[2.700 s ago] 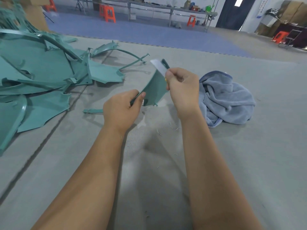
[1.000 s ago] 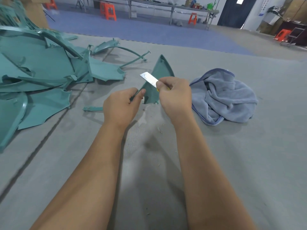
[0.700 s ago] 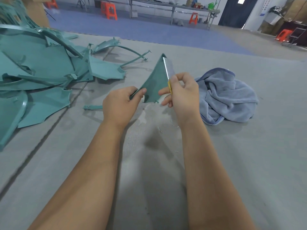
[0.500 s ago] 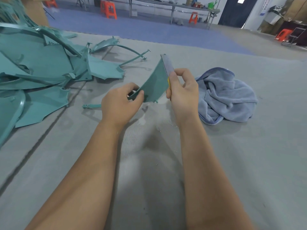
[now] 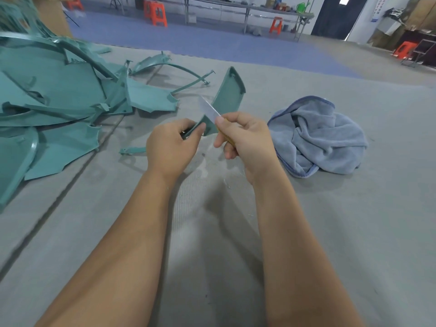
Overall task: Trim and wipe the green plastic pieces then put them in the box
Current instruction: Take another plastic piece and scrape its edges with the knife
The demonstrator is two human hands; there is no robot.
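— Held up over the grey mat (image 5: 306, 232), that green plastic piece (image 5: 230, 93)?

— Yes, clear of the mat, between both hands. Roughly triangular, curved like a shell, narrowing to a rounded tip at the far end (small hole or dimple near that tip). Matte teal-green, with a raised rim along the right edge.

— And gripped how?

— Pinched at the near, lower corner by the left hand (image 5: 171, 147), thumb on top, fingers curled under. Right hand (image 5: 245, 138) closed round a blade (image 5: 208, 108) with a yellowish handle mostly hidden in the fist; thumb pressed along the top. Pale blade angled up and to the left, crossing in front of the piece's lower left edge. Touching or just off the plastic? Cannot tell, slightly blurred.

— Anything lying under the hands?

— Fine pale shavings (image 5: 226, 182) scattered on the mat, just by the wrists.

— Off to the left?

— A heap of green plastic parts (image 5: 59, 95) in the same teal: broad curved panels, thin arched strips, jagged edges. One small green scrap (image 5: 132, 151) lying apart, just left of the left hand.

— And right?

— A crumpled blue-grey towel (image 5: 318, 135) on the mat, near the right hand but not touching. Farther back, blue flooring, orange stools (image 5: 155, 13) and a long table (image 5: 236, 5).
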